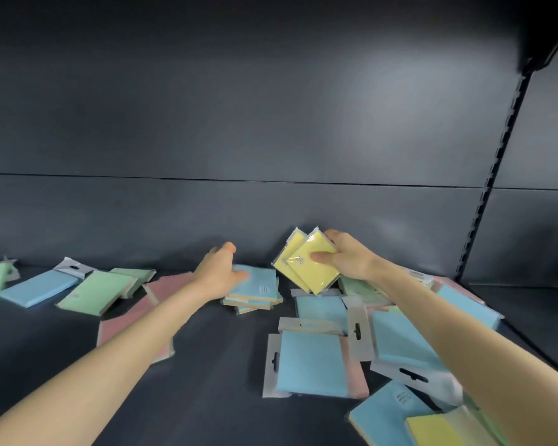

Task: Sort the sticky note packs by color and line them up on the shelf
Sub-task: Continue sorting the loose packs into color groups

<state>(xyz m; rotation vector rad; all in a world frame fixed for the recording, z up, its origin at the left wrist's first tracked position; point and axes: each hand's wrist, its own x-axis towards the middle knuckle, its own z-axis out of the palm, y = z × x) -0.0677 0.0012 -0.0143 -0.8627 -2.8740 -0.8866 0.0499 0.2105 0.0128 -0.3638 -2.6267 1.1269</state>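
My right hand (345, 257) grips two yellow sticky note packs (306, 263), fanned and lifted above the dark shelf (207, 365) near the back wall. My left hand (221, 273) rests with its thumb on a small stack of blue packs (255, 289) at the shelf's middle; its fingers reach past the stack toward the wall. Loose blue packs (310, 362) lie in a heap at the right, with another yellow pack (432, 429) at the bottom right. Pink packs (136, 320) lie under my left forearm. Green packs (94, 292) and a blue pack (37, 288) lie at the left.
The shelf's dark back panel (239, 140) rises straight behind the packs. A slotted upright rail (493, 175) runs down at the right. The front left part of the shelf surface is bare.
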